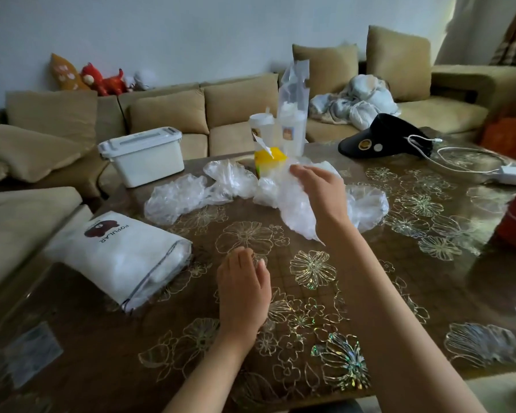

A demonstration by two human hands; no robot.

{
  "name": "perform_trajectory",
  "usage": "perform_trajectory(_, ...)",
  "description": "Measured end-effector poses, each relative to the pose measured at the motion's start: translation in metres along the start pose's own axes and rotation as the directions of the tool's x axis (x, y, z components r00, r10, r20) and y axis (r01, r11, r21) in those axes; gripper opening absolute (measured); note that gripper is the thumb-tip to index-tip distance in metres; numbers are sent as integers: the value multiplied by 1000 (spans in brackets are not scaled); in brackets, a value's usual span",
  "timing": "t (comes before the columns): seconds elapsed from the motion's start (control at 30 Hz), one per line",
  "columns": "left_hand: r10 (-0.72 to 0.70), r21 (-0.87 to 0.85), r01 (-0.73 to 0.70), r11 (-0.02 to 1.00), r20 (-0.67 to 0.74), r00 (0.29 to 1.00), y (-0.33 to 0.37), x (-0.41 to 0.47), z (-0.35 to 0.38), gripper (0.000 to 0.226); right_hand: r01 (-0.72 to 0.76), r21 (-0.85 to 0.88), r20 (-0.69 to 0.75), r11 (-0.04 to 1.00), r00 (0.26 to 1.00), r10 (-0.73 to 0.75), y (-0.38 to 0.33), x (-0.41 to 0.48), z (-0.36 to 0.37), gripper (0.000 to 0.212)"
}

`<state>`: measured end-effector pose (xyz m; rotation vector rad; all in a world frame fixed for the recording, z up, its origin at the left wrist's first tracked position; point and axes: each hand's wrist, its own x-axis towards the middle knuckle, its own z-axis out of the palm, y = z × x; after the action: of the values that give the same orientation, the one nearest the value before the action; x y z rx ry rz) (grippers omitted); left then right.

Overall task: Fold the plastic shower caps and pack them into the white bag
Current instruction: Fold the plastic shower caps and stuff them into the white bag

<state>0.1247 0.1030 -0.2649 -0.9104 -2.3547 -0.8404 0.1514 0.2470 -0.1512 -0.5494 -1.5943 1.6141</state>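
— Dim in here?
— Rather. Soft daylight from the upper right, by the curtain (pixel 465 31); the table (pixel 429 293) gleams on its right side, and the shower caps (pixel 176 201) catch pale glints.
— Sharp?
— Mostly. The toys (pixel 102 80) look soft, and the sofa (pixel 27 222) bends at the left edge.

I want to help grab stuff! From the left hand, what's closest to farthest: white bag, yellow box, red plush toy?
From the left hand:
1. white bag, just left on the table.
2. yellow box, mid-table, farther back.
3. red plush toy, on the sofa back.

Bag (pixel 116 257) left of shower caps (pixel 179 198) on table (pixel 429 293).
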Motion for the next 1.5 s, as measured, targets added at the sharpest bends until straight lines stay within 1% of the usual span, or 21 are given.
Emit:
perform_trajectory(0.07, -10, 6, 10, 1000, 2, 1000, 1, -2, -1, 37, -68, 190, 82, 979, 995, 53, -15, -7, 1, 13)
perform_trajectory(0.17, -78, -7, 79, 997, 8, 997, 3, 2, -3, 38, -127, 326, 170, 937, 983, 73, -27, -13, -4, 24)
perform_trajectory(0.27, -145, -38, 147, 988, 54, 988, 1, 2, -3, 33, -187, 157, 192, 970, 969, 155, -14, -23, -19, 21)
perform_trajectory(0.33, -131, -28, 135, 991, 94, 987, 0, 0, -6, 45, -276, -53, 173, 960, 944, 281, 15, -31, -36, 36)
perform_trajectory(0.4, -150, 0, 151, 989, 125, 981, 5, -3, -11, 55, -409, -83, 151, 909, 896, 417, 40, -40, -50, 55)
perform_trajectory(0.53, -105, -75, 112, 991, 91, 990, 8, -1, -14, 36, -532, -42, 177, 846, 829, 530, 43, -39, -53, 93)
perform_trajectory(0.63, -125, -217, 149, 965, 121, 985, 4, 1, -16, 19, -467, -231, 270, 854, 812, 517, 28, -40, -50, 111)
perform_trajectory(0.7, -205, -401, 257, 879, 170, 964, 7, 1, -22, 25, -362, -380, 293, 851, 826, 482, 29, -44, -51, 83)
perform_trajectory(0.73, -263, -511, 326, 796, 194, 945, 9, 1, -26, 36, -332, -397, 287, 855, 840, 460, 33, -43, -52, 69)
perform_trajectory(0.8, -356, -661, 502, 557, 356, 864, 10, 1, -31, 57, -299, -352, 287, 887, 868, 406, 39, -40, -51, 59)
perform_trajectory(0.87, -286, -712, 625, 319, 556, 780, 6, 0, -39, 76, -253, -288, 310, 923, 888, 340, 40, -38, -50, 50)
perform_trajectory(0.9, -231, -705, 647, 292, 604, 763, 3, 0, -45, 75, -234, -265, 314, 935, 896, 314, 39, -39, -48, 46)
perform_trajectory(0.97, -203, -650, 650, 394, 628, 751, 3, 0, -54, 49, -233, -202, 315, 951, 904, 288, 38, -39, -47, 41)
perform_trajectory(1.0, -245, -603, 654, 457, 622, 744, 5, -1, -56, 30, -261, -160, 330, 952, 895, 301, 39, -40, -46, 40)
perform_trajectory(1.03, -302, -582, 673, 457, 610, 732, 9, -2, -56, 15, -301, -132, 367, 944, 870, 329, 39, -40, -47, 39)
perform_trajectory(1.17, -507, -626, 741, 246, 568, 648, 11, -2, -58, 5, -393, -200, 522, 898, 733, 437, 40, -42, -50, 24)
perform_trajectory(1.23, -533, -604, 708, 366, 487, 692, 6, 1, -63, 11, -375, -235, 504, 897, 742, 442, 35, -43, -53, 15)
perform_trajectory(1.33, -442, -539, 593, 599, 395, 805, -8, 4, -74, 13, -344, -291, 551, 893, 702, 450, 22, -41, -64, 20)
perform_trajectory(1.4, -313, -556, 560, 614, 480, 819, -15, 5, -85, 12, -291, -329, 636, 898, 635, 439, 11, -41, -68, 34)
perform_trajectory(1.47, -200, -588, 544, 599, 548, 812, -16, 9, -92, 15, -180, -434, 665, 883, 598, 448, 5, -43, -61, 62)
perform_trajectory(1.5, -152, -594, 531, 605, 569, 809, -15, 10, -94, 18, -107, -498, 666, 860, 587, 459, 2, -48, -52, 60)
